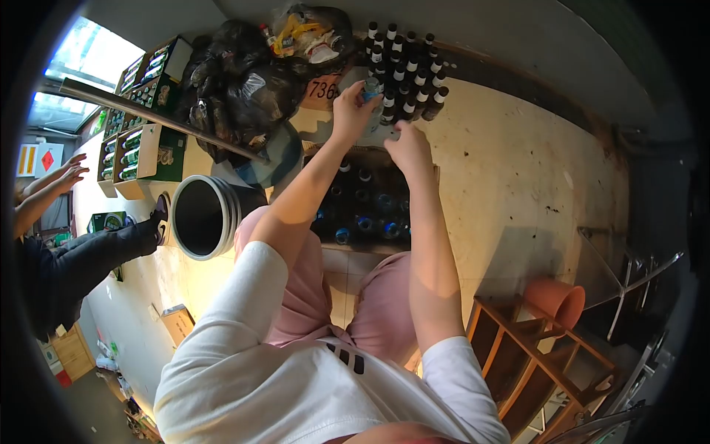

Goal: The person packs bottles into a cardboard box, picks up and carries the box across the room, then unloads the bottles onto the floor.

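Note:
My left hand (353,111) is closed round a clear bottle with a blue label (372,92), at the edge of a group of dark bottles with white labels (399,70). To its right my right hand (409,146) has its fingers bent together, close to the nearest dark bottles. Whether something small is between those fingers is hidden. Below both hands, in front of my knees, stands a dark crate (370,246). Several bottles sit inside it, some showing blue (364,223); shadow hides much of its inside.
Black garbage bags (240,89) are piled at the back left, beside a metal pole (163,118). A grey bucket (222,218) stands left of my knees. Green cartons of bottles (140,152) and another person (66,274) are farther left. A wooden rack (518,348) and orange pot (555,302) lie right.

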The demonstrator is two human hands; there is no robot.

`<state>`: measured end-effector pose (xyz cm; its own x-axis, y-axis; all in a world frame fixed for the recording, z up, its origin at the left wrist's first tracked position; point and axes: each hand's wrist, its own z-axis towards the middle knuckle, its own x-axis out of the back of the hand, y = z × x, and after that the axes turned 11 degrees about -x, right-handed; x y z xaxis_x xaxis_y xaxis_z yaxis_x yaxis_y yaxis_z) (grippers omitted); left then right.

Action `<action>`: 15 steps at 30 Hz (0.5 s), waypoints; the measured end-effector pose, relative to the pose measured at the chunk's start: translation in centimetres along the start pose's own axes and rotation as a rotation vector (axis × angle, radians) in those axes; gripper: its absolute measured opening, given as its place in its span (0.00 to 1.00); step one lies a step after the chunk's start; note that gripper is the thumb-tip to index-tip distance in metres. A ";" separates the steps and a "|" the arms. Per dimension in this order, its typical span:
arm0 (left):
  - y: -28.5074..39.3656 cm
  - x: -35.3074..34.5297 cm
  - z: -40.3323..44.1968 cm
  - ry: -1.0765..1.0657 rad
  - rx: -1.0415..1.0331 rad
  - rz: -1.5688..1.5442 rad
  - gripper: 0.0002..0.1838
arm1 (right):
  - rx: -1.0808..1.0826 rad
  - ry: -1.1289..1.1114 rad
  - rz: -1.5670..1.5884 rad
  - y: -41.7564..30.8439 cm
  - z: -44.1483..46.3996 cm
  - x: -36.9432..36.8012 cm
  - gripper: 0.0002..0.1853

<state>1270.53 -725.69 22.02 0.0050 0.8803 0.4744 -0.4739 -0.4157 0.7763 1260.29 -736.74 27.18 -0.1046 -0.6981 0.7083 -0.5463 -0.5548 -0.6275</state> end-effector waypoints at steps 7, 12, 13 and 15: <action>-5.0 -1.5 -1.2 -0.136 0.082 0.047 0.25 | -0.096 -0.205 -0.229 3.6 1.5 -0.4 0.18; -8.4 -3.0 -2.0 -0.188 0.114 0.074 0.24 | -0.021 -0.161 -0.243 3.8 1.8 -0.9 0.17; -8.6 -3.4 -2.1 -0.194 0.102 0.099 0.24 | 0.018 -0.126 -0.233 3.7 1.6 -1.3 0.18; -7.2 -3.1 -1.6 -0.241 0.149 0.117 0.25 | 0.084 -0.105 -0.231 4.2 2.0 -1.8 0.18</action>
<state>1272.58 -725.07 14.28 0.1756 0.7520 0.6353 -0.3490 -0.5559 0.7545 1259.81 -738.72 22.60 0.1043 -0.5896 0.8010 -0.4745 -0.7373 -0.4809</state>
